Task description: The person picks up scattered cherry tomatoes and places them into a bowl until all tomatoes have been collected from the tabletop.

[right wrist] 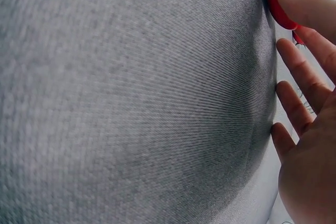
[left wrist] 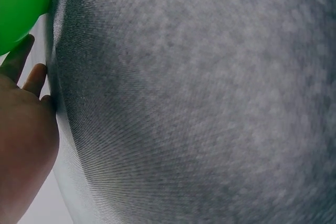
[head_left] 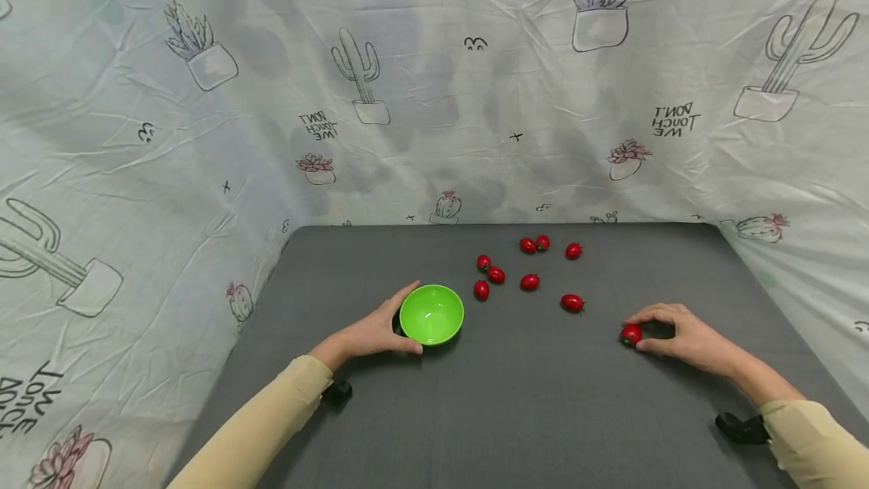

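A small bright green bowl (head_left: 431, 315) stands upright on the dark grey table (head_left: 434, 413), its inside bare. Thumb and fingers of my left hand (head_left: 376, 332) curve around its left side and hold it; in the left wrist view the fingertips touch the bowl's wall (left wrist: 23, 9). Over to the right, my right hand (head_left: 692, 342) pinches a red cherry tomato (head_left: 631, 335) between thumb and forefinger, at table height. The right wrist view shows the thumb on this tomato (right wrist: 283, 11), which has a green stalk top, and the other fingers spread beside it.
Several more cherry tomatoes lie loose beyond the bowl's right side, among them one nearest the right hand (head_left: 572, 302), one in the middle (head_left: 529, 282) and one at the back (head_left: 573, 250). A white cloth (head_left: 434, 134) with cactus drawings hangs behind the table.
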`<state>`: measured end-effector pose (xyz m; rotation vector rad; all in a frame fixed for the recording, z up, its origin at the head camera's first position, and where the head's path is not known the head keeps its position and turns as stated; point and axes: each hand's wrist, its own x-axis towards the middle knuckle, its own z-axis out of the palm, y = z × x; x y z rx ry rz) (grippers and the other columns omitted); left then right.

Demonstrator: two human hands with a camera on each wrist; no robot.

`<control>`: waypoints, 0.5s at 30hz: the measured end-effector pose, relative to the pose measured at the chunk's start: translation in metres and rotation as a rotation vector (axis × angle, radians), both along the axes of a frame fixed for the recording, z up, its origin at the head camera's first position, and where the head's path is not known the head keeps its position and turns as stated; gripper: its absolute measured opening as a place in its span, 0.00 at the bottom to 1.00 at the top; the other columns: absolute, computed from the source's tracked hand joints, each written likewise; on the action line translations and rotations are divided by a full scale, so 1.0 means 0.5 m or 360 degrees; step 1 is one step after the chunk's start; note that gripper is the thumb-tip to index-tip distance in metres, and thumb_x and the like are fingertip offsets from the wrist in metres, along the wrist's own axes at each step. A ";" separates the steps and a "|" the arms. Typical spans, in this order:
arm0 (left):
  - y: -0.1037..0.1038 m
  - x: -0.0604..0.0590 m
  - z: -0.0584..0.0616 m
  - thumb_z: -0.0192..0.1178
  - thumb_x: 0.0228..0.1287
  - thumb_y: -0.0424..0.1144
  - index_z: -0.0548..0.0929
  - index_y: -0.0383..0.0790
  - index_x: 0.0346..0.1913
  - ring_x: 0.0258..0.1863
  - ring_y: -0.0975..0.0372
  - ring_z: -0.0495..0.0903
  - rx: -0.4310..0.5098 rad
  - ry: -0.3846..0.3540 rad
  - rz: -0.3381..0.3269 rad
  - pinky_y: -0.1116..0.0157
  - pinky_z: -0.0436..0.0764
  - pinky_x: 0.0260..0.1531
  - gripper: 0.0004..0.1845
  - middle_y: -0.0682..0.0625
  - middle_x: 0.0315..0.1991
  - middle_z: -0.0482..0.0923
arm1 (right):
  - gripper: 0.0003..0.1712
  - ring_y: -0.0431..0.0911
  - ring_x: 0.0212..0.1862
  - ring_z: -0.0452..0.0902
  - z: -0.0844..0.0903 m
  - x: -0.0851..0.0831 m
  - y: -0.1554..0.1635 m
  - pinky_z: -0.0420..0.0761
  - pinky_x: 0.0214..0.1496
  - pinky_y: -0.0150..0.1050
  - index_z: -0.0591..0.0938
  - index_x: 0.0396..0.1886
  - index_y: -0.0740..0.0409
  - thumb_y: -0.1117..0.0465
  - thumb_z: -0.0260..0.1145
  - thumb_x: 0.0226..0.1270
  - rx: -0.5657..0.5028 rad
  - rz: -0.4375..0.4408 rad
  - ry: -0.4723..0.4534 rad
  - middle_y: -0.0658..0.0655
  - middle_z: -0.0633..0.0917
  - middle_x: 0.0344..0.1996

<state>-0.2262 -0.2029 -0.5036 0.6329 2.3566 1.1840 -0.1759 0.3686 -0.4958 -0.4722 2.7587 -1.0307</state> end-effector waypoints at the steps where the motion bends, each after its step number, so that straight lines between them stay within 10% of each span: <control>1: 0.000 0.000 0.000 0.79 0.54 0.53 0.42 0.57 0.84 0.79 0.54 0.46 -0.0002 -0.0003 0.0001 0.41 0.57 0.70 0.64 0.54 0.82 0.43 | 0.21 0.61 0.63 0.62 -0.001 0.000 0.000 0.64 0.56 0.66 0.85 0.56 0.52 0.52 0.76 0.66 -0.0006 -0.0004 0.0003 0.61 0.80 0.58; 15: 0.001 0.007 -0.007 0.78 0.55 0.52 0.49 0.54 0.83 0.76 0.56 0.55 0.0064 0.0004 0.0019 0.46 0.60 0.69 0.60 0.53 0.79 0.51 | 0.21 0.62 0.64 0.61 -0.011 0.003 -0.005 0.64 0.56 0.67 0.85 0.52 0.53 0.50 0.77 0.64 -0.0028 -0.0111 -0.0073 0.62 0.80 0.57</control>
